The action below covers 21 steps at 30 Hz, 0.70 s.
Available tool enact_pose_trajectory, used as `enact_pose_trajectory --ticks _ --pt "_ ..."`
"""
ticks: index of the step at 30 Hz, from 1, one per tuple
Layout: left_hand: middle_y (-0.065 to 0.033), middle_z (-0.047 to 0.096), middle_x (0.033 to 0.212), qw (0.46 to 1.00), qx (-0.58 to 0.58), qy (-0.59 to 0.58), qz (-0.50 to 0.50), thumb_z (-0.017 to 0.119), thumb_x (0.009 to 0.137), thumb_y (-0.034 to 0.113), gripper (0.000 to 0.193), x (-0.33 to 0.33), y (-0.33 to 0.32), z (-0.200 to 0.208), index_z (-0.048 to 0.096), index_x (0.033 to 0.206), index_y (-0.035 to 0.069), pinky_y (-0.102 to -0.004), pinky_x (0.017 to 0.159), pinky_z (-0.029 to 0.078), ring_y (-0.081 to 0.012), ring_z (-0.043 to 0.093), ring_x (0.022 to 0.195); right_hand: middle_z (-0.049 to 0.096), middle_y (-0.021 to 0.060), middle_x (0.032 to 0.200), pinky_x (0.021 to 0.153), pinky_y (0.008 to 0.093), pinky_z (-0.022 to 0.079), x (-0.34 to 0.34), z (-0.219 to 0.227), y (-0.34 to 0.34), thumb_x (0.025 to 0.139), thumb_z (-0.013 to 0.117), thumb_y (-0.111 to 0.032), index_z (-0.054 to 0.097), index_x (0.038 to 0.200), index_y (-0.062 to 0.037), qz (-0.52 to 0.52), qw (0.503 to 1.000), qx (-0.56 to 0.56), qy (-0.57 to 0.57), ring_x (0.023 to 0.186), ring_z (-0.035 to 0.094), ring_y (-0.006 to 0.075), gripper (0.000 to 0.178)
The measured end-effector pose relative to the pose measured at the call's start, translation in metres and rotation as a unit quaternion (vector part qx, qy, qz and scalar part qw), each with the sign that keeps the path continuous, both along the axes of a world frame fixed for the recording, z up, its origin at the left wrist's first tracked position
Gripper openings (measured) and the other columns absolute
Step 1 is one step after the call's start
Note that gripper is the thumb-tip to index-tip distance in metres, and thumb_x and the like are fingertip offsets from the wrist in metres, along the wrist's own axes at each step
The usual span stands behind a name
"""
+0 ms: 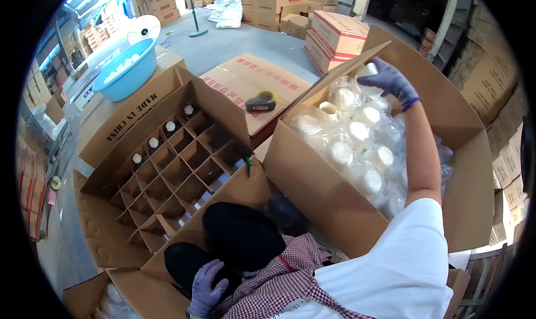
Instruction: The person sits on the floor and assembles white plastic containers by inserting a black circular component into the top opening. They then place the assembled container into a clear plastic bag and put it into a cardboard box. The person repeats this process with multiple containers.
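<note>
My right hand (393,82), in a purple-grey glove, reaches to the far corner of the large open carton (329,179) on the right. Its fingers are closed on a white-topped container (368,70), whose lower part is hidden. Below it, several clear plastic-wrapped containers with round white tops (358,131) fill the carton. My left hand (206,286), gloved too, lies on my lap near the knee with its fingers apart and nothing in them. In front of me on the left stands a carton with cardboard dividers (167,171); several white-capped dark bottles (170,128) occupy its far-left row of cells.
A tape dispenser (261,101) lies on a closed carton (234,73) between the open ones. Behind stands a light-blue basin (125,73) of white items. Stacked cartons (335,37) and a fan (192,12) are farther back. At lower left, another carton holds clear plastic (114,302).
</note>
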State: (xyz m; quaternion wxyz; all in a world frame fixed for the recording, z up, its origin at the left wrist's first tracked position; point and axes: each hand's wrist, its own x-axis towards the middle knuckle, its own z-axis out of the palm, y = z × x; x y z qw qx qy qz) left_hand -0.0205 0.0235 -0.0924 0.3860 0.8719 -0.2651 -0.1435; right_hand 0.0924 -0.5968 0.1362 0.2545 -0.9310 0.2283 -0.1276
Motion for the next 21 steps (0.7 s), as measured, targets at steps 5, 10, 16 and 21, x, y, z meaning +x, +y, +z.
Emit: enact_pose_trajectory --ticks 5,10,16,21 --pt "-0.0182 0.06 0.131 0.998 -0.046 -0.026 -0.041 0.066 0.088 0.041 0.054 0.01 -0.034 0.01 0.062 0.127 0.005 -0.0436 0.101 0.045 -0.036 0.057 0.118 0.067 0.0093 0.108 0.066 0.0446 0.061 0.012 -0.027 -0.029 0.077 0.075 -0.064 0.059 0.122 -0.0144 0.001 0.945 0.324 -0.046 0.096 0.067 0.0231 0.069" --pt "-0.0182 0.059 0.132 0.995 -0.044 -0.033 -0.086 0.068 0.086 0.038 0.054 0.006 -0.045 0.017 0.061 0.129 0.006 -0.0437 0.102 0.045 -0.0355 0.057 0.12 0.068 0.0058 0.106 0.075 0.0413 0.059 0.078 -0.152 -0.031 0.095 0.054 -0.062 0.058 0.122 -0.0095 0.033 0.814 0.58 -0.003 0.095 0.066 0.0206 0.06" --pt "-0.0195 0.059 0.13 1.0 -0.009 -0.011 0.023 0.067 0.085 0.039 0.054 -0.009 -0.017 0.026 0.063 0.126 0.004 -0.0438 0.102 0.045 -0.0371 0.057 0.118 0.055 0.008 0.138 0.108 0.0325 0.041 0.109 -0.225 -0.014 0.105 0.045 -0.031 0.046 0.143 -0.0046 0.031 0.831 0.536 -0.149 0.125 0.052 0.0163 0.047" --pt "-0.0198 0.06 0.129 1.0 -0.01 -0.026 0.005 0.066 0.086 0.038 0.053 -0.005 -0.015 0.023 0.063 0.125 0.002 -0.0434 0.101 0.045 -0.0376 0.058 0.116 0.054 0.0137 0.138 0.108 0.0395 0.044 0.029 -0.166 -0.061 0.092 0.062 -0.009 0.039 0.146 -0.0046 0.279 0.909 -0.11 -0.289 0.127 0.053 0.0229 0.059"
